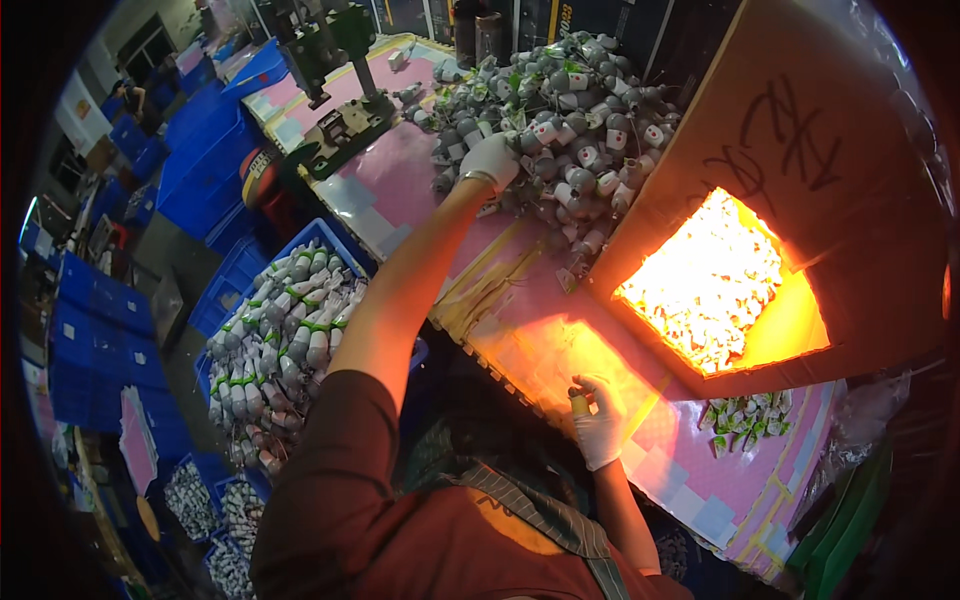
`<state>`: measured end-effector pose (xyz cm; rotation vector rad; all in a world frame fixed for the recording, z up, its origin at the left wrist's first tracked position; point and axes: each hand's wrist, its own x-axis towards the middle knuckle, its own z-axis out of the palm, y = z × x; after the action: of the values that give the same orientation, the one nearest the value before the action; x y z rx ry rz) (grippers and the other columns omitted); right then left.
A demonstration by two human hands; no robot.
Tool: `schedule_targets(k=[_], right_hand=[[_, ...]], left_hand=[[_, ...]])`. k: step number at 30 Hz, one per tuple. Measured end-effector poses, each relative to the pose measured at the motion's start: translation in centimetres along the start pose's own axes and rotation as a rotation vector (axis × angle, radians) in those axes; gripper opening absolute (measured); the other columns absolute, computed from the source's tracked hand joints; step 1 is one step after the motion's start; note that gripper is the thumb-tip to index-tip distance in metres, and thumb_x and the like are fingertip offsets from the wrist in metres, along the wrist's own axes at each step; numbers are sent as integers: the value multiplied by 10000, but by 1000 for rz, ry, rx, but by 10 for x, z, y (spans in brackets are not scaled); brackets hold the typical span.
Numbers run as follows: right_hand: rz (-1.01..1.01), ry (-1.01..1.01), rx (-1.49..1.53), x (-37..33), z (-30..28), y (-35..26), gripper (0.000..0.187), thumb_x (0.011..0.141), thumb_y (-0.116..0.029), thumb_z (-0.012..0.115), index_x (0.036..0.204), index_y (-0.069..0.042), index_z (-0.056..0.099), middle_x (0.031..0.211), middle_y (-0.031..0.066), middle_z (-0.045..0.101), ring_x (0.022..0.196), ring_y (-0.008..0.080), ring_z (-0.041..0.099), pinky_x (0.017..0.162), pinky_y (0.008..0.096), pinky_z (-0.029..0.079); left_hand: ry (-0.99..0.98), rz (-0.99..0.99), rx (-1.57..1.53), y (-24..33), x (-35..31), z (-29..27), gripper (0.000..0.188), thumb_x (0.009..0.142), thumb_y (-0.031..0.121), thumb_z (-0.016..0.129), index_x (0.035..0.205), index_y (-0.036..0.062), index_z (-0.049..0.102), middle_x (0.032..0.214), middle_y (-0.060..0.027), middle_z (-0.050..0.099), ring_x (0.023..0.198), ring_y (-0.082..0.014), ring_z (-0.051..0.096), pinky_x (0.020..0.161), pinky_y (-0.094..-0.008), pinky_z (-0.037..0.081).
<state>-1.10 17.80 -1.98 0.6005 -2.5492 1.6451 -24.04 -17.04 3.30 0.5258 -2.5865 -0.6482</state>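
My left hand [490, 163], in a white glove, reaches to the near left side of a heap of small grey-and-white bulb-shaped pieces [575, 130]. Its fingers curl down against the heap, and what they grip is hidden. Nearer to me, my right hand [600, 425], also gloved, is closed on a small bulb-shaped piece [580, 402] that looks yellowish in the strong light, held over the table's near edge. To the right of that hand, a cardboard box [650, 335] has a cut opening, with many brightly lit small pieces inside.
A green hand press [350, 130] stands on the pink-topped table [385, 185]. Left of my arm is a blue crate [325, 232] full of grey-and-white pieces with green bands. Several green-and-white pieces [745, 420] lie before the box. Blue bins [205, 160] line the left.
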Motion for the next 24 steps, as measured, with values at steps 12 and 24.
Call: schedule_targets(k=[12, 24], right_hand=[[232, -241, 417, 59, 22, -6, 335, 972, -259, 475, 1178, -6, 546, 951, 77, 636, 729, 104, 568, 636, 219, 464], [625, -154, 790, 55, 10, 2, 193, 943, -187, 526, 952, -16, 616, 769, 46, 611, 629, 97, 562, 555, 221, 449]], left_hand=[[-848, -585, -1260, 47, -210, -63, 383, 908, 278, 610, 1175, 12, 544, 883, -46, 605, 734, -145, 597, 610, -284, 499], [-1105, -614, -1209, 53, -274, -53, 346, 902, 286, 623, 1128, 46, 517, 826, -71, 604, 654, -126, 573, 575, -241, 468]])
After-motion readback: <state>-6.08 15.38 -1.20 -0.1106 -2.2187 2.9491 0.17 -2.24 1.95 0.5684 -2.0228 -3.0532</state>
